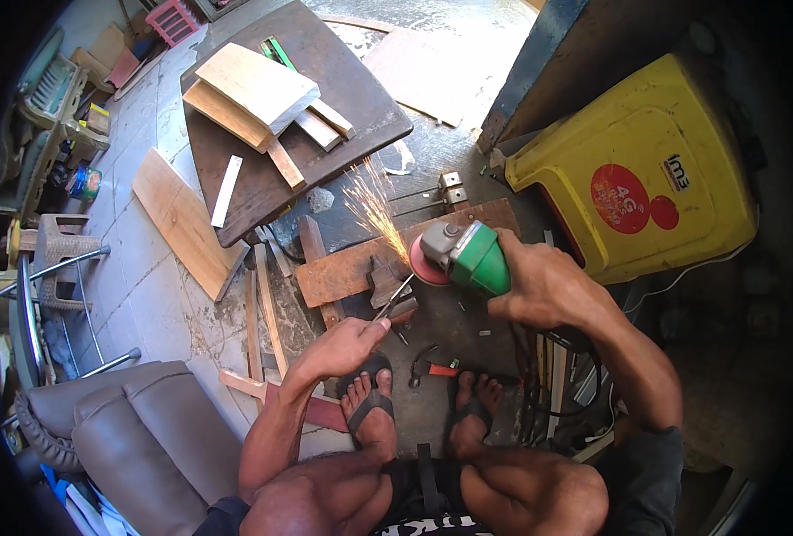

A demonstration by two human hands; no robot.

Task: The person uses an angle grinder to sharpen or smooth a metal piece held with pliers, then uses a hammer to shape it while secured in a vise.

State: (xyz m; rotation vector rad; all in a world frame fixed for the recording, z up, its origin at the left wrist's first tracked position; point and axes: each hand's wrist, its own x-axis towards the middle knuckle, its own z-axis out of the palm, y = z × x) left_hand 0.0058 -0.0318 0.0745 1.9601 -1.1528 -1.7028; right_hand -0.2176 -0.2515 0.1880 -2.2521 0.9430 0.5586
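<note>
My right hand (548, 279) is wrapped around the body of a green angle grinder (477, 259). Its round reddish-pink disc (428, 261) touches the far end of a thin metal rod (395, 297), and orange sparks (379, 214) spray up and to the left. Between the closed fingers of my left hand (347, 347) is the near end of that rod, pointing up and right. Beneath the rod and disc lie a dark metal block (388, 281) and a brown wooden board (334, 275). My fingers hide the rod's near end.
A hammer (437, 368) with a red-and-black handle lies between my sandalled feet. Wood pieces (254, 85) are stacked on a dark tabletop (343, 89). A plank (182, 219) rests on the tiles. A yellow plastic panel (646, 170) stands right, a brown cushioned seat (151, 429) left.
</note>
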